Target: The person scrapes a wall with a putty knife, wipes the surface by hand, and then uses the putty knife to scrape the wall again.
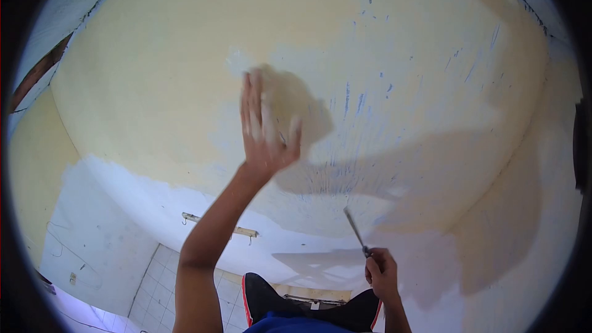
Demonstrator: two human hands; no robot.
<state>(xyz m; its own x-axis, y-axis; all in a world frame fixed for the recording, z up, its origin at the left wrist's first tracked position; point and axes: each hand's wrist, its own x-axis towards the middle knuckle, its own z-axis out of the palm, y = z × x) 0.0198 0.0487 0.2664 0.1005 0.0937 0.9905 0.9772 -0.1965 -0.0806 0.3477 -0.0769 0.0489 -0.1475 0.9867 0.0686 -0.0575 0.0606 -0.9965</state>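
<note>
My left hand (266,126) is raised against the yellowish wall (166,74), palm towards it, with its fingers stretched out and pale dust or paste on them. A whitish patch (237,60) lies just above its fingertips. Lower right, my right hand (381,273) is closed around the handle of a scraper (354,227), whose thin blade points up and left at the wall. Whether the blade touches the wall I cannot tell. Blue scratches and chips (347,97) mark the wall between and above the hands.
A hook rail (219,224) is fixed on the white lower wall, left of centre. Below, my dark shoes (264,296) stand high above a tiled floor (161,280), by a metal bar (314,300). A wall socket (73,278) is at the lower left.
</note>
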